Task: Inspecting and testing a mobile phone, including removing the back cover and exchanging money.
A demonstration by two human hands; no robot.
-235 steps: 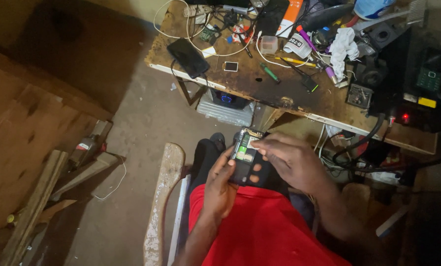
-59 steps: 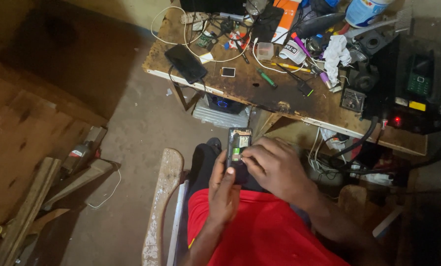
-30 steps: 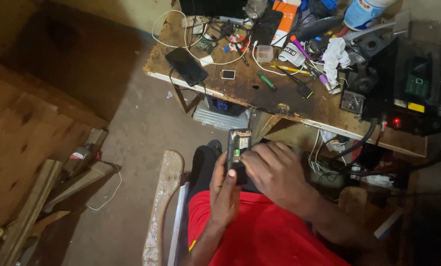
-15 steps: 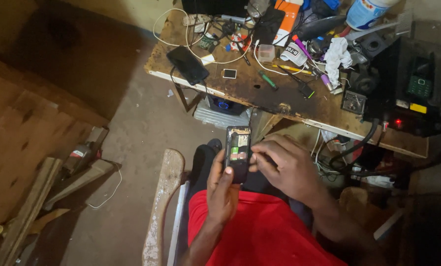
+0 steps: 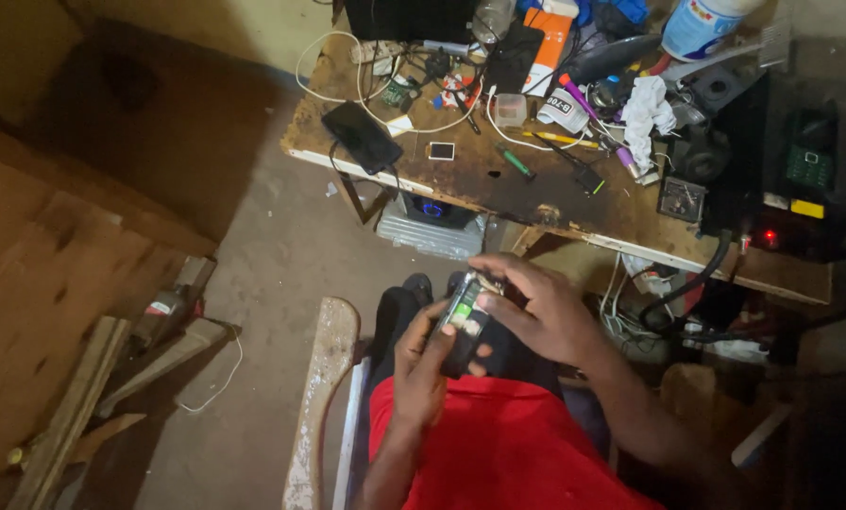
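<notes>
Both hands meet over my lap: my left hand (image 5: 421, 364) cradles an opened phone (image 5: 463, 321) from below, fingers curled around its edges, while my right hand (image 5: 536, 307) curves over its top end, thumb and fingertips pinching at something I can't make out. Its back is off — a green patch shows inside. My red shirt (image 5: 499, 444) fills the bottom of the view, cut off at the edge.

Ahead stands a stained wooden workbench (image 5: 536, 194), crowded with cables, a black phone (image 5: 362, 135) lying flat, a green pen (image 5: 515, 161), crumpled white tissue (image 5: 648, 104) and a small clear plastic cup (image 5: 510, 110) whose contents I cannot tell. At the right a dark power unit (image 5: 801, 179) glows with a red light, its far side lost in shadow. Under the bench sits a silver box (image 5: 430, 227). The floor is bare concrete, with wooden planks (image 5: 55, 312) stacked at the left.
</notes>
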